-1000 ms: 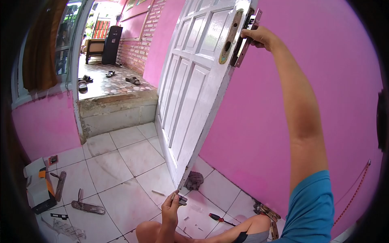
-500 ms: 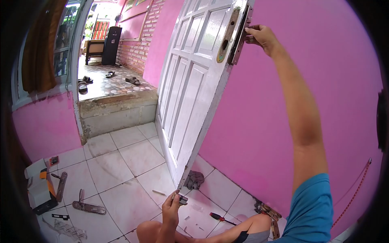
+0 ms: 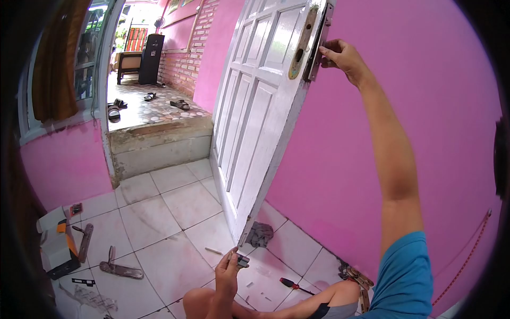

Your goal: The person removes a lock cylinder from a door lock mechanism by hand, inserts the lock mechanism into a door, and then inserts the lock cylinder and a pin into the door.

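Note:
A white panelled door (image 3: 249, 114) stands ajar, with a long cut-out on its face near the edge. A metal mortise lock (image 3: 314, 68) sits partly out of the door's edge. My right hand (image 3: 342, 59) is raised to it, thumb and fingers closed at its faceplate. Low in front of me, my left hand (image 3: 227, 275) pinches a small metal lock cylinder (image 3: 242, 260), close to the door's bottom corner. The fingertips partly cover the cylinder.
Door handles on plates (image 3: 122, 270), an opened box (image 3: 58, 250) and a black strike plate (image 3: 83, 282) lie left on the tiles. A screwdriver (image 3: 289, 283) and grey cloth (image 3: 260, 234) lie near my legs. A raised step (image 3: 159, 146) crosses the doorway. A pink wall (image 3: 340, 159) stands right.
The camera view has shifted slightly. My right hand has slid a little lower along the mortise lock's faceplate. My left hand still holds the lock cylinder, now turned slightly.

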The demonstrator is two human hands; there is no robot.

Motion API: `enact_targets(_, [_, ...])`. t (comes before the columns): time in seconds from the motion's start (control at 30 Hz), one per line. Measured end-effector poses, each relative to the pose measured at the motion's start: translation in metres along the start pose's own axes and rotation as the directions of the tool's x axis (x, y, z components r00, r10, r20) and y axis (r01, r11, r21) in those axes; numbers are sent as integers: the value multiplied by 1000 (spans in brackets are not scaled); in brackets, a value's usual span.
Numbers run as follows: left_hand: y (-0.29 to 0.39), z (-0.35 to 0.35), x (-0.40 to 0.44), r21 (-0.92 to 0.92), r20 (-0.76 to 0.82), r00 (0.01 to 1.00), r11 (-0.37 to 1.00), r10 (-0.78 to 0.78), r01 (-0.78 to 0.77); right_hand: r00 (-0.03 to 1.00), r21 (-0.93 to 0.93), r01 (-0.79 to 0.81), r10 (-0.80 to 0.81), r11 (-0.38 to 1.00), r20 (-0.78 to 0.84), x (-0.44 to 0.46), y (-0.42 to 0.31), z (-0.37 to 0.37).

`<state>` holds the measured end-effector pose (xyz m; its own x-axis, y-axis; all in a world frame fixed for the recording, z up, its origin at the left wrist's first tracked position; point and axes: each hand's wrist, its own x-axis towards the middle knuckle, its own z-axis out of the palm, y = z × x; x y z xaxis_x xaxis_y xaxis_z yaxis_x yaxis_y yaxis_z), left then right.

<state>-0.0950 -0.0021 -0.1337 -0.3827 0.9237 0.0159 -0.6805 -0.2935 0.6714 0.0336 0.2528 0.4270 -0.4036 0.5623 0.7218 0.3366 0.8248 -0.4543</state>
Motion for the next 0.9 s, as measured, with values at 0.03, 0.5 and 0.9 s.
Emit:
enact_targets(0.03, [-1, 1, 0, -1, -4, 1000, 1000, -2, 2, 1000, 6, 25, -25, 1000, -20, 1, 3, 1])
enact_targets(0.5, [-3, 3, -1, 16, -15, 1000, 1000, -20, 20, 990, -65, -70, 61, 995, -130, 1, 22, 10])
enact_targets(0.9, [2, -28, 8, 7, -112, 987, 994, 113, -113, 974, -16, -56, 51, 998, -222, -102, 80, 72])
